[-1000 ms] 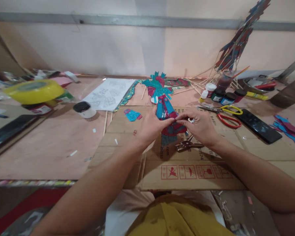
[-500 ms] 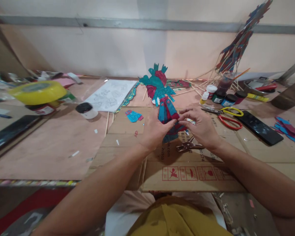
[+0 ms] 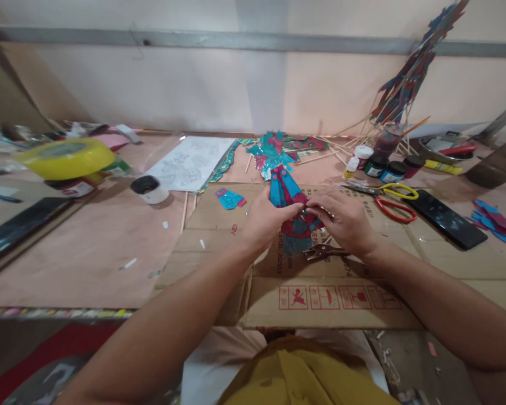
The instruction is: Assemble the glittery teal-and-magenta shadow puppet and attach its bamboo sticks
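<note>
One left hand [image 3: 260,224], thumb and fingers pinching one painted figure [image 3: 280,190], which lies between the hands over cardboard [image 3: 211,261], liable to crease if pulled unevenly; one hole punch [image 3: 319,251], close beneath, could snag it; one right hand [image 3: 346,220], fingertips gripping its edge

So the figure I've got in my hands [image 3: 284,188] is teal, bright blue and deep magenta, with magenta dots up top. Scissors [image 3: 394,199] have one yellow handle loop, one red. My tape roll's [image 3: 65,157] bright yellow, table's [image 3: 88,247] a dusty pink, and the cardboard's [image 3: 211,242] plain brown with red printed symbols.
</note>
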The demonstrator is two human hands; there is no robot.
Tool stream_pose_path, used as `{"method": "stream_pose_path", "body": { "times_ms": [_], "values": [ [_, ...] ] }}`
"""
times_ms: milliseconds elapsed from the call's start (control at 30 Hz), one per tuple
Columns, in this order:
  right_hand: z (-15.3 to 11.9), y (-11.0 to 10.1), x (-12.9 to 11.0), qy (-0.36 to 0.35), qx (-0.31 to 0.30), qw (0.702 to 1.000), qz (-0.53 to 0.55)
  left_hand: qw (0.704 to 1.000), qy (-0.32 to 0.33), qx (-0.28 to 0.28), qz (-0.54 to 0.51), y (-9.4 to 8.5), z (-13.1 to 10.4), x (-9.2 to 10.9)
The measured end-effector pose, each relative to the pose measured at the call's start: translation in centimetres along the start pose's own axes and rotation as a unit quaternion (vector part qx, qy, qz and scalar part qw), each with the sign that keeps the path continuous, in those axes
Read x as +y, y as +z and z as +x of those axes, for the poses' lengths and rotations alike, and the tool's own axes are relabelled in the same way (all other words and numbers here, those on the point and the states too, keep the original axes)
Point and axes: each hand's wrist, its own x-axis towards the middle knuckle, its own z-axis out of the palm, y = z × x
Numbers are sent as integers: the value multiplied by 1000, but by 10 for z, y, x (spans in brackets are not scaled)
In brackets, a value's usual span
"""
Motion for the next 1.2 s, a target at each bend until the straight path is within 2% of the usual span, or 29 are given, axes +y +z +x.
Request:
{"method": "stream_pose_path", "body": {
  "times_ms": [67,133,367,533,633,733,867,967,1067,1200],
  "values": [
    [-1,-1,4,-24,-12,1000,-13,998,-26,-29,-51,1,1,-1],
    [0,-3,6,-15,-28,999,-14,995,-38,-48,-76,3,1,1],
    [7,-4,5,122,-70,989,40,999,-20,-20,-20,3,-4,8],
    [9,-3,7,187,-69,973,115,1000,5,-15,8,-1,1,1],
    [9,-3,11,177,-51,972,144,999,16,-9,32,-3,3,-4],
    [9,-2,12,172,-59,972,150,995,40,10,94,-5,3,-5],
    [8,-1,9,189,-74,967,152,988,59,9,139,-5,0,-1],
    [8,-1,8,172,-69,972,148,986,67,11,152,-4,-3,4],
    [8,0,9,154,-52,977,135,988,64,14,143,-2,-5,8],
    [9,-2,10,138,-45,982,121,996,42,-9,74,1,-6,9]
  ]
}}
